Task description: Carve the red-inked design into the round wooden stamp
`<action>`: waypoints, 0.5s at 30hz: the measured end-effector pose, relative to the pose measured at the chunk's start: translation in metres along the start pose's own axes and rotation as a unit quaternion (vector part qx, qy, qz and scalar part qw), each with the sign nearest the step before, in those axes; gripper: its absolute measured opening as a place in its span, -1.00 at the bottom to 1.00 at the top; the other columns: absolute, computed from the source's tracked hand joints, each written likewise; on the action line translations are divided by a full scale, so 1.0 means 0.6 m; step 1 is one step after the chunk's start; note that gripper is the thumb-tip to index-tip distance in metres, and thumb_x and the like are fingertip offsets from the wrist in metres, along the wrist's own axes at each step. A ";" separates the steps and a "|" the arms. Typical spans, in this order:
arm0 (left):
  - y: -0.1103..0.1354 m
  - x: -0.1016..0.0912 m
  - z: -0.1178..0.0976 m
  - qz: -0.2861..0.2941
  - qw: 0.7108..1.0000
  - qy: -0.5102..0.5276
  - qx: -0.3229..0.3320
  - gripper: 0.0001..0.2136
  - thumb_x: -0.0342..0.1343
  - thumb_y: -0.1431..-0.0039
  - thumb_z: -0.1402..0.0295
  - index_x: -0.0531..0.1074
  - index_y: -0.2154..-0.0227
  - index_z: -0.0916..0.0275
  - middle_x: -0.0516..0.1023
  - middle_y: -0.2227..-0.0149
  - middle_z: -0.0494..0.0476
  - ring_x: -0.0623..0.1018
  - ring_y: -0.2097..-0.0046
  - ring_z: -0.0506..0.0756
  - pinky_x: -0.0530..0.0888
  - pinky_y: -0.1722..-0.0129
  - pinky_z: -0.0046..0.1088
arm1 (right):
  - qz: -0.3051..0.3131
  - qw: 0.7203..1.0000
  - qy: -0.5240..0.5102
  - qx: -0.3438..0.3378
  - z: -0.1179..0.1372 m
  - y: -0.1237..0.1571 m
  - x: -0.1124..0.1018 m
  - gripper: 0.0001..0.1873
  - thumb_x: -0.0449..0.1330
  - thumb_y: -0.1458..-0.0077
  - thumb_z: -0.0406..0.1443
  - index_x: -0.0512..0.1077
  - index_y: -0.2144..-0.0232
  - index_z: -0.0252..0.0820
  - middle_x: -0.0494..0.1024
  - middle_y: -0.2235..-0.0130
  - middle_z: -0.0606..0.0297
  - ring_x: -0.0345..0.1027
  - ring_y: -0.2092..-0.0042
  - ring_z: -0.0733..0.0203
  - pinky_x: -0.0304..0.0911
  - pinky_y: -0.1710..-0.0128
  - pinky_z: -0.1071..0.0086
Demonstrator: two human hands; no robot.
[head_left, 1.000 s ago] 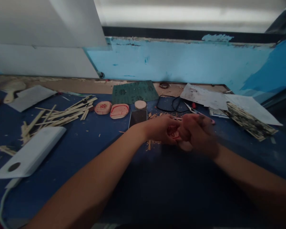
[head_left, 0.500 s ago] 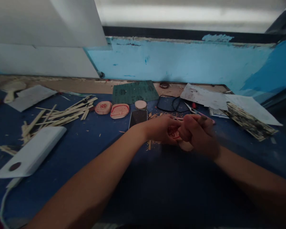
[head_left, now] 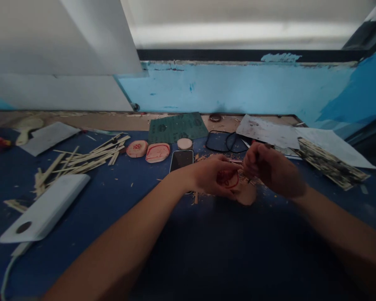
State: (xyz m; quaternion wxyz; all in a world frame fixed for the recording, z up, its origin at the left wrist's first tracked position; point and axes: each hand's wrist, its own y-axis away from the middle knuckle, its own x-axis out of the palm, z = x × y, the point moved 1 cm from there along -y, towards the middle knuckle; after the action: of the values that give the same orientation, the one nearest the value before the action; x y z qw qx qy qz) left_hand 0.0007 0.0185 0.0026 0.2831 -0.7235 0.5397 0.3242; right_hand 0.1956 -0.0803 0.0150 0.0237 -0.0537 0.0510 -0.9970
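On the head view, I have the left hand (head_left: 214, 175) half curled, thumb and fingers gripping a red-marked wood piece (head_left: 232, 180) at the tabletop (head_left: 207, 246), right of the phone (head_left: 181, 159). I see the right hand (head_left: 268, 167) closed around a thin tool (head_left: 268, 146), mostly hidden, its dark tip near the wood.

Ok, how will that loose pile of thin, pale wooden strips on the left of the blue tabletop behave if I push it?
The thin, pale wooden strips should each stay fairly stiff, as they lie straight. They're probably light, being so slim. The pile may spread unevenly, since the strips cross at different angles with nothing visibly binding them.
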 end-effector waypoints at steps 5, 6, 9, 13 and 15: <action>0.006 -0.012 -0.003 -0.001 0.999 0.008 -0.033 -0.14 0.45 -0.04 0.06 0.28 -0.40 0.00 0.36 -0.14 0.18 0.51 -0.09 0.20 0.48 -0.10 -0.28 | 0.011 0.942 0.330 -0.060 0.033 0.011 -0.020 -0.57 0.06 -0.44 0.01 0.49 0.31 -0.13 0.51 0.33 0.22 0.39 0.30 0.14 0.29 0.31 0.29; 0.007 -0.016 -0.006 0.002 0.999 0.005 -0.043 -0.14 0.48 0.00 0.08 0.31 -0.38 0.01 0.37 -0.11 0.17 0.52 -0.05 0.19 0.50 -0.06 -0.29 | 0.011 0.924 0.375 -0.076 0.041 0.013 -0.025 -0.60 0.08 -0.44 -0.01 0.50 0.30 -0.13 0.53 0.32 0.21 0.41 0.30 0.13 0.30 0.33 0.29; 0.010 -0.028 -0.019 -0.012 0.998 0.014 -0.065 -0.29 0.52 0.08 0.17 0.48 -0.19 0.09 0.42 -0.05 0.15 0.54 0.02 0.18 0.52 0.05 -0.33 | 0.006 0.885 0.455 -0.093 0.058 0.015 -0.039 -0.66 0.13 -0.41 -0.04 0.52 0.26 -0.13 0.60 0.37 0.20 0.46 0.38 0.13 0.28 0.42 0.30; 0.016 -0.037 -0.034 -0.044 0.993 0.076 -0.081 -0.60 0.41 -0.05 0.29 0.48 0.05 0.18 0.54 0.10 0.10 0.58 0.16 0.11 0.48 0.26 -0.43 | 0.002 0.858 0.501 -0.112 0.066 0.016 -0.046 -0.68 0.17 -0.39 -0.04 0.51 0.27 -0.12 0.59 0.45 0.26 0.40 0.51 0.21 0.17 0.51 0.33; 0.018 -0.038 -0.041 -0.056 0.992 0.077 -0.081 -0.69 0.36 -0.12 0.27 0.44 0.12 0.19 0.55 0.21 0.05 0.55 0.22 0.08 0.42 0.32 -0.47 | -0.011 0.847 0.515 -0.128 0.064 0.017 -0.043 -0.73 0.21 -0.36 -0.06 0.49 0.22 -0.12 0.59 0.47 0.29 0.39 0.52 0.22 0.15 0.52 0.34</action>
State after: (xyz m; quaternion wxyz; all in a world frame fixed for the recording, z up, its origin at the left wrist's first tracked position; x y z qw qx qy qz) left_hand -0.0102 0.0107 0.0349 0.1989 -0.7960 0.4905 0.2938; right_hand 0.2259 -0.0930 0.0494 -0.0238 0.4648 0.1827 -0.8660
